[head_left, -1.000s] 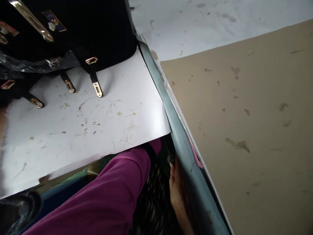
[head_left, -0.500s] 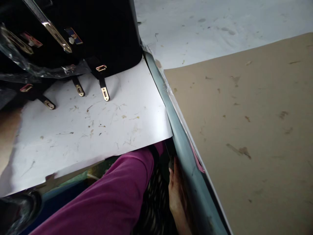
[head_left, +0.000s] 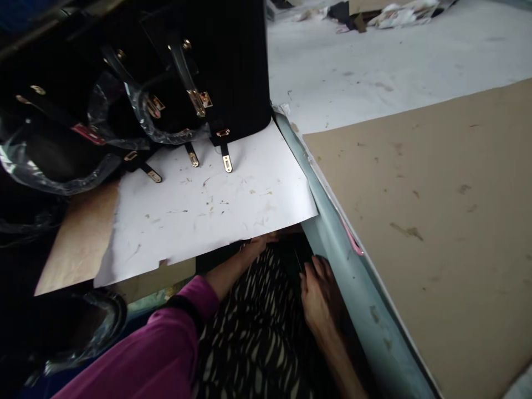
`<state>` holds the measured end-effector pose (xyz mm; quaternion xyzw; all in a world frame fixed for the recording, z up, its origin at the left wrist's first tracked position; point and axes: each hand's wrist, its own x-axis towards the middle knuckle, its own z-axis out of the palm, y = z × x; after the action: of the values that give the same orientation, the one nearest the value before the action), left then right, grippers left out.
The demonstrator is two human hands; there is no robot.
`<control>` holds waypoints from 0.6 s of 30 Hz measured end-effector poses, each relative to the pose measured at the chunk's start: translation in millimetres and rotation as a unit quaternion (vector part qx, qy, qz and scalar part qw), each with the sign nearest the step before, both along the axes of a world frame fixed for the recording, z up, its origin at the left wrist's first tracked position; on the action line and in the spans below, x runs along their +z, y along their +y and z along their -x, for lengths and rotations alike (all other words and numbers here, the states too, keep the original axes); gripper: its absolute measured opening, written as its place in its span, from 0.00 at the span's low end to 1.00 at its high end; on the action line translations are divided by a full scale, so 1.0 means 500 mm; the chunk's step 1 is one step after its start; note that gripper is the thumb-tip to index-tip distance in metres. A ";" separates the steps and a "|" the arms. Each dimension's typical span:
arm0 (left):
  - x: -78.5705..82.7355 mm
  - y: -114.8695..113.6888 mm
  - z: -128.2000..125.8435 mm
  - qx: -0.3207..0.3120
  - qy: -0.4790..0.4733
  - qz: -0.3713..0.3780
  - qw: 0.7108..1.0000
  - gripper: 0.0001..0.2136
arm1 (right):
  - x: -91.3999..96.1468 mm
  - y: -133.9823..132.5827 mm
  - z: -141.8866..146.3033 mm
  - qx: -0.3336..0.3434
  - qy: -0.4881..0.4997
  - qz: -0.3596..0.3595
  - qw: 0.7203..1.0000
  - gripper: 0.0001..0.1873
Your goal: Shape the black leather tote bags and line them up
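Observation:
My left hand (head_left: pixel 261 243) reaches forward from a purple sleeve (head_left: pixel 166 349), and its fingers disappear under the edge of a white sheet (head_left: pixel 216 205). My right hand (head_left: pixel 319 293) rests low beside the grey-blue table edge (head_left: pixel 353 277). Its fingers are drawn together around a thin dark sliver (head_left: pixel 298 259) that I cannot make out. Black-and-white patterned cloth (head_left: pixel 257 332) lies under both hands.
Black bags (head_left: pixel 224 61) with gold-tipped straps stand on the far end of the white sheet, some wrapped in clear plastic (head_left: pixel 50 160). A large brown cardboard sheet (head_left: pixel 436 210) covers the table on the right. Scraps (head_left: pixel 390 14) lie at the far back.
The view has pulled back and tilted up. My left arm has stretched forward, baring the forearm, and the hand has gone under the white sheet. My right hand has moved slightly forward.

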<state>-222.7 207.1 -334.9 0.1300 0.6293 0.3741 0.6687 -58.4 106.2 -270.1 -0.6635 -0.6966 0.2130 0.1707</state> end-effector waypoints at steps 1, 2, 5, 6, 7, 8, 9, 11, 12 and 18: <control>0.016 -0.020 0.020 -0.014 0.002 -0.001 1.000 0.12 | 0.006 -0.005 0.006 0.001 0.008 0.004 1.000 0.17; 0.033 -0.044 0.044 -0.031 0.002 -0.002 1.000 0.11 | 0.011 -0.012 0.011 -0.002 0.028 0.016 0.999 0.16; 0.086 -0.127 0.121 -0.076 -0.012 -0.018 0.997 0.07 | 0.023 -0.032 0.030 -0.077 0.174 0.117 0.975 0.16; 0.102 -0.155 0.145 -0.085 -0.017 -0.025 0.996 0.06 | 0.026 -0.039 0.039 -0.118 0.238 0.166 0.950 0.16; 0.116 -0.182 0.166 -0.092 -0.021 -0.031 0.995 0.07 | 0.029 -0.046 0.049 -0.151 0.295 0.213 0.919 0.18; 0.127 -0.206 0.184 -0.096 -0.024 -0.036 0.994 0.07 | 0.030 -0.055 0.062 -0.172 0.341 0.254 0.889 0.19; 0.136 -0.227 0.198 -0.100 -0.027 -0.040 0.994 0.07 | 0.031 -0.064 0.077 -0.180 0.375 0.287 0.863 0.20; 0.147 -0.261 0.219 -0.106 -0.028 -0.045 0.993 0.08 | 0.031 -0.085 0.111 -0.175 0.412 0.333 0.830 0.21; 0.149 -0.274 0.226 -0.109 -0.026 -0.047 0.993 0.09 | 0.029 -0.097 0.129 -0.176 0.430 0.352 0.812 0.21; 0.117 -0.289 0.308 -0.132 0.036 -0.029 0.990 0.14 | 0.003 -0.154 0.195 -0.234 0.508 0.391 0.731 0.17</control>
<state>-376.7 62.6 -276.4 0.2444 0.6195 0.2960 0.6847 -155.7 29.2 -268.5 -0.6070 -0.1839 0.7249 0.2688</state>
